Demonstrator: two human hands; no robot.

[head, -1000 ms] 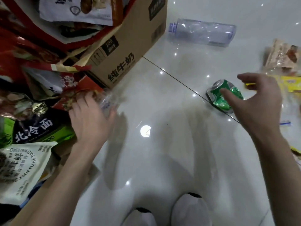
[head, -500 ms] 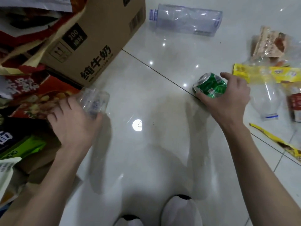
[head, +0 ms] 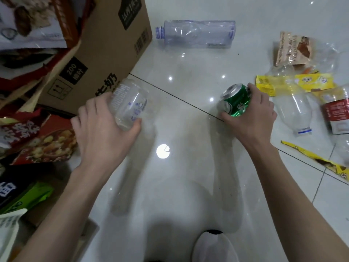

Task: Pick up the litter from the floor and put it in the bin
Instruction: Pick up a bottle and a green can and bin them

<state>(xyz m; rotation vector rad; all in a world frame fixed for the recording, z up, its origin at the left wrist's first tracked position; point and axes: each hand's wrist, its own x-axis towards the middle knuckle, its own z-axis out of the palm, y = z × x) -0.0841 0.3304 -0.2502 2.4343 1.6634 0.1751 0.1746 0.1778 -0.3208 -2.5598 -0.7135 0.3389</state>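
Left hand [head: 105, 133]: fingers and thumb wrapped round a clear printed plastic bottle [head: 130, 104], held up beside the brown cardboard box [head: 105, 53], which is probably the bin given the wrappers stuffed inside.
Right hand [head: 251, 114]: clamped on a dented green metal can [head: 237, 103], low over the white tiled floor [head: 188, 176]. Whether it's lifted, I can't tell.
Writing: the box reads "200" and "牛奶". The bottle's print is too small to read.

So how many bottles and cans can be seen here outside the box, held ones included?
Clear bottles: 3
Green cans: 1
Total: 4
The red-labelled thing at the right edge is too cut off to class.
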